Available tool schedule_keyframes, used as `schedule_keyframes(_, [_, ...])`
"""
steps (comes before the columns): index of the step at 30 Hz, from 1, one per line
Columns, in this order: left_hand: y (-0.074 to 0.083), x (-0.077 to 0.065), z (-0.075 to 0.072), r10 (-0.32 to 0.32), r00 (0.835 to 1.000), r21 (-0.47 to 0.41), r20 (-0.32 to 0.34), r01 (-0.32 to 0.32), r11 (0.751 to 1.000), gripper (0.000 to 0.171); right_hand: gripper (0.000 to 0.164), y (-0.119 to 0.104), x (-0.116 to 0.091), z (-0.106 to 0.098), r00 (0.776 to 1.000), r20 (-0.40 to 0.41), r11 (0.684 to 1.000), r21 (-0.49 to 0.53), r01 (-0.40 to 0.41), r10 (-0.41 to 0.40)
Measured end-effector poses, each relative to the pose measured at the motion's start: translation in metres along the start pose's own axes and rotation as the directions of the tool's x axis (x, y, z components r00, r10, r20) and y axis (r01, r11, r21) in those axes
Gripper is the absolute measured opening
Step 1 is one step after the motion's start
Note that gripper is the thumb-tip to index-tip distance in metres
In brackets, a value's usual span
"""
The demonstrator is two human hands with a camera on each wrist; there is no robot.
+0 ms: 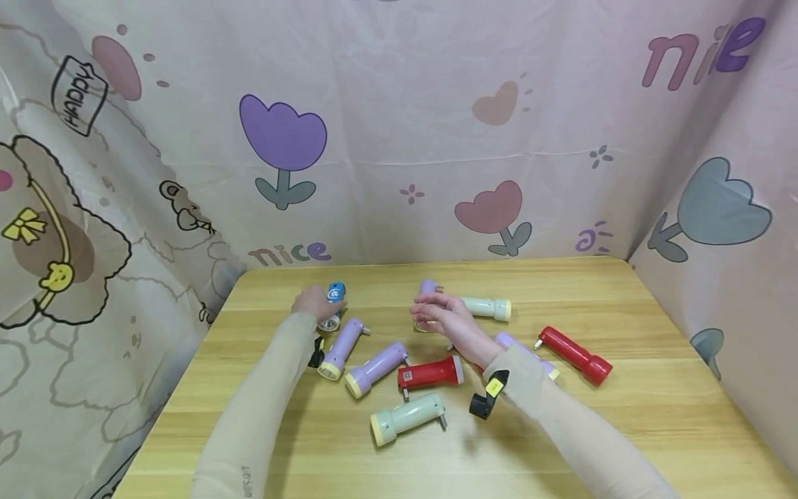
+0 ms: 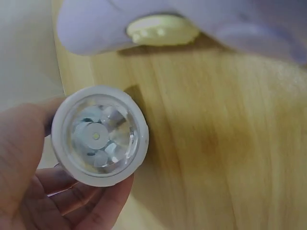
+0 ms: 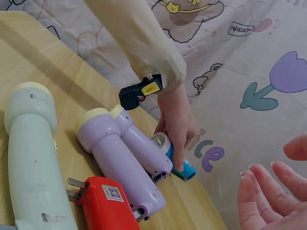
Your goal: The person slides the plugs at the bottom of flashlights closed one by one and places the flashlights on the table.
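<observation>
At the back left of the table, my left hand (image 1: 310,303) holds a small blue flashlight (image 1: 336,292), fingers around its body. In the left wrist view its white-rimmed lens (image 2: 98,136) faces the camera. My right hand (image 1: 450,320) is over the back middle with fingers loosely bent and nothing between them. It partly covers a purple flashlight (image 1: 427,285) and a pale green flashlight (image 1: 489,308). Close to the left hand lies another purple flashlight (image 1: 346,345), its pale yellow head toward the front.
Another purple flashlight (image 1: 377,367), a red flashlight (image 1: 430,373) and a pale green flashlight (image 1: 411,414) lie in the middle. To the right are a red flashlight (image 1: 573,353) and a purple one (image 1: 520,346), partly behind the right wrist. Some have metal plug prongs out. Printed curtains surround the wooden table (image 1: 654,430).
</observation>
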State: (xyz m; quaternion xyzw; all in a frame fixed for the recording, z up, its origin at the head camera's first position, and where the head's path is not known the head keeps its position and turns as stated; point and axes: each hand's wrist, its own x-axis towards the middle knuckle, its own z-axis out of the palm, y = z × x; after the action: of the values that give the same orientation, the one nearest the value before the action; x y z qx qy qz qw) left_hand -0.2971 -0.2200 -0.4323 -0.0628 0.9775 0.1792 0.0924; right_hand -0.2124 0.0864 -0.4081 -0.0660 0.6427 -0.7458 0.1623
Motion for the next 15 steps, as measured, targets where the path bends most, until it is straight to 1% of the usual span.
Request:
schedule_keyframes(3, [-0.0010,-0.0016,-0.0003,-0.010,1.000,-0.013,0.014,0.010,1.000,0.047,0.039,0.0013,-0.0001,-0.0003,1.000,-0.001,1.000,-0.002,-0.011,0.011])
schedule_keyframes(8, [-0.0003,-0.0045,-0.0049,-0.009,0.999,-0.028,0.051,0.011,1.000,0.048,0.041,0.0025,-0.0012,-0.0023,1.000,-0.004,1.000,-0.004,-0.019,0.019])
schedule_keyframes(10, [0.0000,-0.0056,-0.0065,-0.002,0.998,-0.026,0.065,0.004,1.000,0.048,0.038,0.0024,-0.0020,-0.0034,1.000,-0.005,1.000,-0.007,-0.022,0.022])
schedule_keyframes(15, [0.0004,-0.0061,-0.0088,-0.011,0.995,-0.049,0.101,0.016,0.999,0.049,0.037,0.0023,-0.0031,-0.0052,1.000,-0.004,1.000,-0.012,-0.026,0.026])
